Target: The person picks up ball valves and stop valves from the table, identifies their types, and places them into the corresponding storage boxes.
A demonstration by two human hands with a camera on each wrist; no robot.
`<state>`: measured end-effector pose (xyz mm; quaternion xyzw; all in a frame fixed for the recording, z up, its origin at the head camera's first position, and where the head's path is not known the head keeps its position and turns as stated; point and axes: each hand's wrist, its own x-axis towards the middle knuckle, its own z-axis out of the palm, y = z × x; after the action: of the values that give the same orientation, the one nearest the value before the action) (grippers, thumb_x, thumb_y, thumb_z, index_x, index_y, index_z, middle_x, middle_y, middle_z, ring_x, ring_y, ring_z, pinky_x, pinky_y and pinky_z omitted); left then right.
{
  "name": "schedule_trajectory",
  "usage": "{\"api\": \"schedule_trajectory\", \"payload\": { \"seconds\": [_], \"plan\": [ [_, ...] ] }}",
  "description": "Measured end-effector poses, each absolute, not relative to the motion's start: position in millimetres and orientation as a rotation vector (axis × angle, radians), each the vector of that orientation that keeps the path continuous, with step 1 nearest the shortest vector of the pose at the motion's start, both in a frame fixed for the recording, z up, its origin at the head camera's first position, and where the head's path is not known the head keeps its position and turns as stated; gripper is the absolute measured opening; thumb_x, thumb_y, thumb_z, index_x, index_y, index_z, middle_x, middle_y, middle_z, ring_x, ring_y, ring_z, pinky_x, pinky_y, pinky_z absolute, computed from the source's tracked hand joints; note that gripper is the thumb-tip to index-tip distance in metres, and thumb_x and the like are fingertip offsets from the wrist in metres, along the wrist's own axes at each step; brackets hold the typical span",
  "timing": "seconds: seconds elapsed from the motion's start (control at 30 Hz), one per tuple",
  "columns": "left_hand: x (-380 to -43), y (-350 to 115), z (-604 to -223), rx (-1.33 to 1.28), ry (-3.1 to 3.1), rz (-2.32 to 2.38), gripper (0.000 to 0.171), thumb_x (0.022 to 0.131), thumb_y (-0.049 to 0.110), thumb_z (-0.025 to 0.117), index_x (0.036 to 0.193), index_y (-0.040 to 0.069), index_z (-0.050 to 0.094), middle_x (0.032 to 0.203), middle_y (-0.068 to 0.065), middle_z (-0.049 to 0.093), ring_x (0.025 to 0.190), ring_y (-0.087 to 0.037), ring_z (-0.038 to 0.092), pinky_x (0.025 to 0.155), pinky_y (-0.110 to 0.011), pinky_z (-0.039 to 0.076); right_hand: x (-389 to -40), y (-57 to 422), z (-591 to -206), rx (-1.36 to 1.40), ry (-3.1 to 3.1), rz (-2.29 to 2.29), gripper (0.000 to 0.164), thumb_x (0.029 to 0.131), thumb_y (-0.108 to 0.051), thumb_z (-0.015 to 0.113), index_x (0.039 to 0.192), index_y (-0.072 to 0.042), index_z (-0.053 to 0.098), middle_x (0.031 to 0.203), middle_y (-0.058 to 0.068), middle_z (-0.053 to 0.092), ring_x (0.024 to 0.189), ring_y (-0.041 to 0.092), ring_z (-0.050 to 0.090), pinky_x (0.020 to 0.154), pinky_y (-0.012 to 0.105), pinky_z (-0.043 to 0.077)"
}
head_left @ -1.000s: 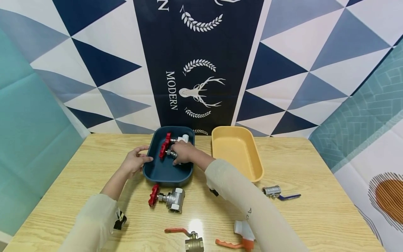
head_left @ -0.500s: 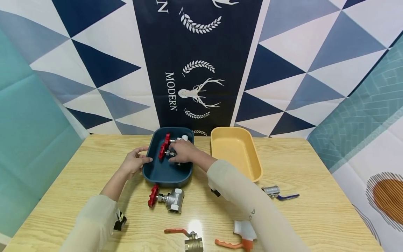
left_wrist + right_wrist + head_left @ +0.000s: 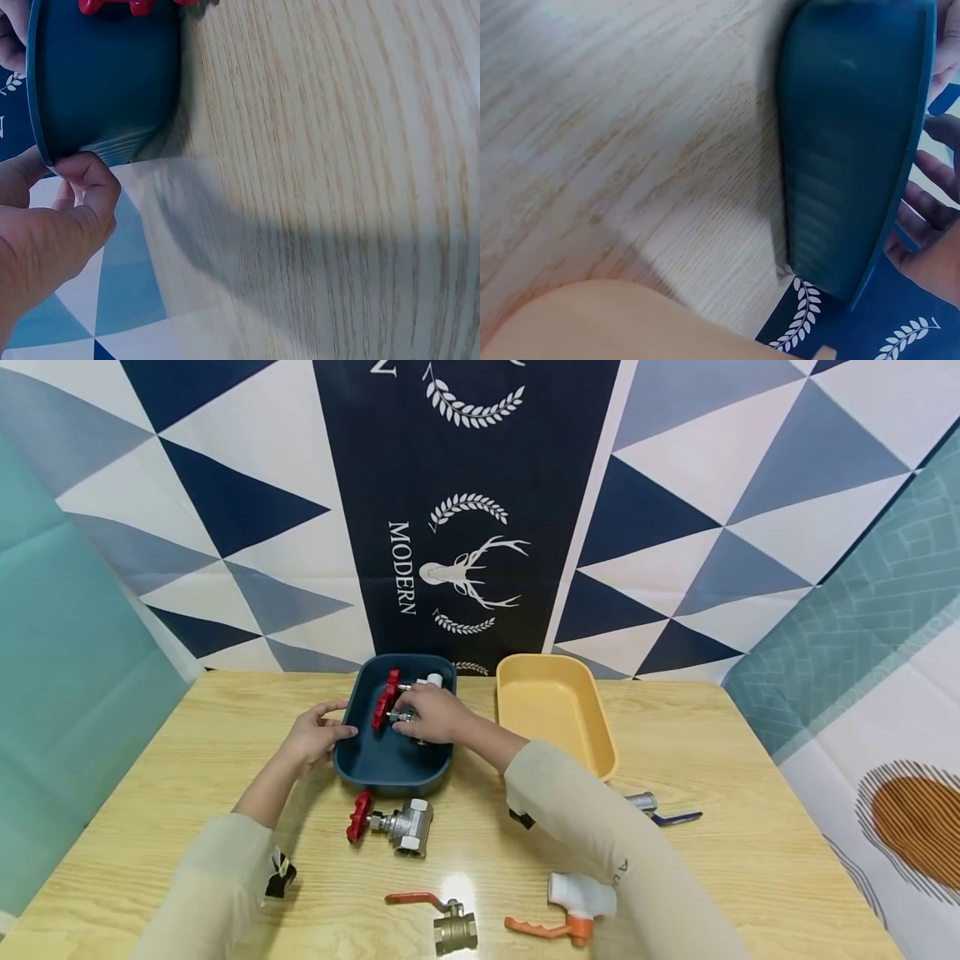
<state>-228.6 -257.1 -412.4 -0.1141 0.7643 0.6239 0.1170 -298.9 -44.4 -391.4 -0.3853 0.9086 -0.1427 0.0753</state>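
Observation:
Inside the dark blue tray (image 3: 390, 758), my right hand (image 3: 435, 714) holds a metal valve (image 3: 401, 716) with a red handwheel (image 3: 381, 710); the fingers cover much of its body. A second valve with a red handwheel and a white end (image 3: 433, 680) lies just behind it, partly hidden. On the tray's left side, my left hand (image 3: 310, 737) pinches the rim between thumb and fingers, and the left wrist view shows this thumb (image 3: 90, 176) against the tray wall (image 3: 105, 82). From the right wrist view, the tray's outer side (image 3: 847, 150) stands on the table.
A yellow tray (image 3: 555, 710) stands right of the blue one. Nearer lie a steel valve with a red handwheel (image 3: 411, 827), a brass ball valve (image 3: 454, 933), a white valve with an orange handle (image 3: 581, 897) and a blue-handled valve (image 3: 675, 817), partly behind the right sleeve.
The right thumb and fingers have shifted slightly left over the valve, toward its handwheel. The left hand keeps its place on the rim. The head view has shifted a little.

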Motion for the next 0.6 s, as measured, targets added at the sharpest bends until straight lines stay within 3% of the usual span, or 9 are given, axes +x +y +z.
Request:
{"api": "schedule_trajectory", "payload": {
  "seconds": [0.6],
  "plan": [
    [-228, -255, -410, -0.328, 2.238, 1.803, 0.06, 0.092, 0.008, 0.056, 0.144, 0.004, 0.028, 0.092, -0.004, 0.054, 0.077, -0.016, 0.063, 0.065, -0.028, 0.056, -275, -23, -375, -1.109, 2.577, -0.864, 0.031, 0.088, -0.025, 0.062, 0.113, -0.005, 0.064, 0.111, 0.011, 0.062, 0.103, 0.023, 0.058, 0.09, 0.032, 0.047]
  ]
}}
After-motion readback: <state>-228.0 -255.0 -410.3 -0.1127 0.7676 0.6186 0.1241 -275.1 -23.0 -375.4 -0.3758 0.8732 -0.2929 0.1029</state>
